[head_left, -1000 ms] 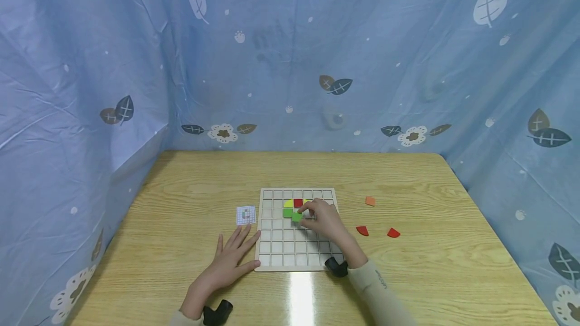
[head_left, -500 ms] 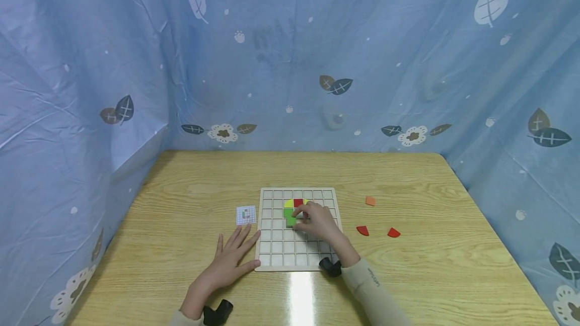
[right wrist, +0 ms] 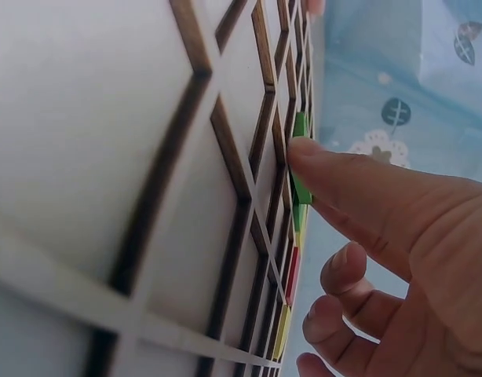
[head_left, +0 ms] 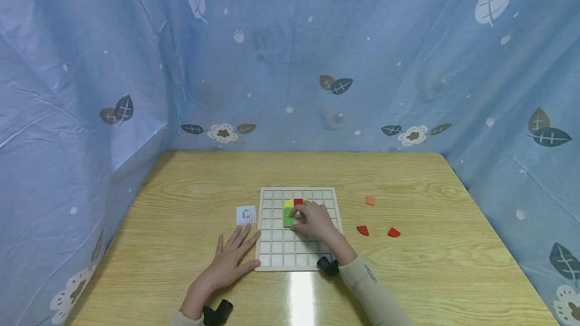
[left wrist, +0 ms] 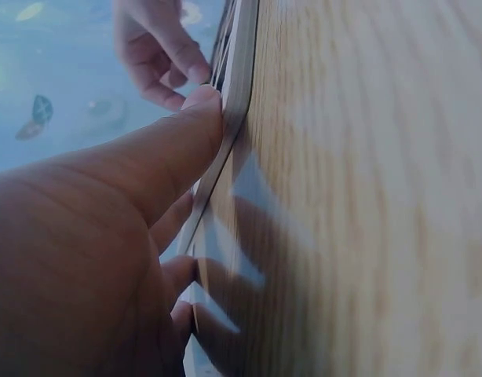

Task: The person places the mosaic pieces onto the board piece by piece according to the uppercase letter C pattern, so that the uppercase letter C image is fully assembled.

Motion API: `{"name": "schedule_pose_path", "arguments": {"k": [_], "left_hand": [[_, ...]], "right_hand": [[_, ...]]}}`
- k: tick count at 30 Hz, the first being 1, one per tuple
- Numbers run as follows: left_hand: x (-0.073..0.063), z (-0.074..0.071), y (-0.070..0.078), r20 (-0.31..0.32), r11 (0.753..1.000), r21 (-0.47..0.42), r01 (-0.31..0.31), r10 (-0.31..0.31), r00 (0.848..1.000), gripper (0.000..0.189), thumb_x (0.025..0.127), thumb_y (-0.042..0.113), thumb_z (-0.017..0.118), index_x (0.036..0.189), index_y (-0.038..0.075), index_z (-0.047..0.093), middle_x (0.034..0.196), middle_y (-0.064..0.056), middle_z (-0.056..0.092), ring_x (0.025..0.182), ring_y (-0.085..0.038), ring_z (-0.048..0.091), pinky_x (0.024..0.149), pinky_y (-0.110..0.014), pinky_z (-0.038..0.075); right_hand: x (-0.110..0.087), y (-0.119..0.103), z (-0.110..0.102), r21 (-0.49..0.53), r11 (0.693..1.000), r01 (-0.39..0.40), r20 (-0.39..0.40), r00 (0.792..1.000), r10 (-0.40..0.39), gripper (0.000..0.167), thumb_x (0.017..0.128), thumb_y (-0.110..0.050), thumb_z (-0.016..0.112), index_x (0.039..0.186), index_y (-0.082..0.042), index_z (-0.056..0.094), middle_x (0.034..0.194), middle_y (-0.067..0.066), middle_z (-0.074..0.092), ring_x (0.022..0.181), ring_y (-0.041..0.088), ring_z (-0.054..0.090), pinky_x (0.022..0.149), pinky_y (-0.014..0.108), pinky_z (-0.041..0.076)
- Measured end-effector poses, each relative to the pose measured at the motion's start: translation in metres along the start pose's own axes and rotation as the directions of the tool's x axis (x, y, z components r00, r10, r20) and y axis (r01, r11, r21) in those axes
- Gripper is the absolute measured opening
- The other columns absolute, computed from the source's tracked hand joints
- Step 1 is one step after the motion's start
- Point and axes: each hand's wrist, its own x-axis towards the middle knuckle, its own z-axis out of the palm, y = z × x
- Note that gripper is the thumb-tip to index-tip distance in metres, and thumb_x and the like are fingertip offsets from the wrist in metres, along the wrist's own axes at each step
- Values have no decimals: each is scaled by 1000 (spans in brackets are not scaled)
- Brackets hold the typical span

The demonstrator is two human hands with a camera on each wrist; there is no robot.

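My right hand [head_left: 318, 223] pinches a green square tile [head_left: 288, 223] between thumb and forefinger, low over the white grid board [head_left: 277, 248]. In the right wrist view the tile [right wrist: 304, 191] stands proud of the grid, with the thumb against it. Directly behind it lies another green square tile [head_left: 287, 212]. A yellow quarter-round tile [head_left: 289, 204] and a red square tile [head_left: 297, 202] form the row behind; a second yellow tile is mostly hidden by my fingers. My left hand [head_left: 228, 261] rests spread on the table, fingertips and thumb at the board's left edge.
A small card with a printed grid pattern [head_left: 246, 215] lies left of the board. On the right are an orange piece [head_left: 370, 200] and two red quarter-round tiles [head_left: 362, 231]. A blue patterned curtain [head_left: 290, 64] surrounds the wooden table [head_left: 430, 205].
My right hand has moved left and slightly down with the green tile, bringing it in line below the other green tile. My left hand has stayed still.
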Motion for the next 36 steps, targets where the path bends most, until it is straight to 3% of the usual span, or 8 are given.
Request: {"name": "schedule_pose_path", "arguments": {"k": [11, 19, 30, 36], "left_hand": [[2, -1, -2, 70, 999, 0, 36, -36, 997, 67, 90, 48, 53, 147, 26, 26, 156, -5, 8, 143, -33, 2, 103, -65, -15], [1, 2, -1, 7, 1000, -17, 4, -4, 1000, 67, 89, 45, 57, 145, 21, 32, 155, -10, 16, 142, -37, 7, 103, -67, -12], [1, 1, -1, -4, 1000, -12, -11, 11, 1000, 66, 89, 43, 58, 145, 20, 32, 154, -11, 17, 141, -38, 8, 102, -68, -11], [0, 0, -1, 13, 1000, -15, 2, -2, 1000, 67, 89, 44, 57, 146, 21, 30, 155, -10, 14, 142, -37, 6, 103, -67, -13]], "right_hand": [[-1, 1, 0, -1, 1000, -8, 12, 1000, 8, 24, 70, -30, 80, 91, -25, 69, 65, -8, 47, 65, 10, 40, 65, 31, 26], [-4, 7, -3, 11, 1000, -8, 22, 1000, 8, 23, 72, -29, 80, 92, -25, 71, 66, -8, 47, 66, 10, 41, 64, 31, 26], [-11, 19, -17, 47, 997, -57, 16, 998, 56, 22, 74, -25, 78, 95, -25, 71, 71, -6, 50, 69, 11, 43, 66, 31, 28], [-17, 31, -23, 53, 998, -27, -17, 999, 28, 19, 76, -22, 76, 95, -22, 71, 69, -6, 48, 67, 10, 41, 65, 30, 29]]}}
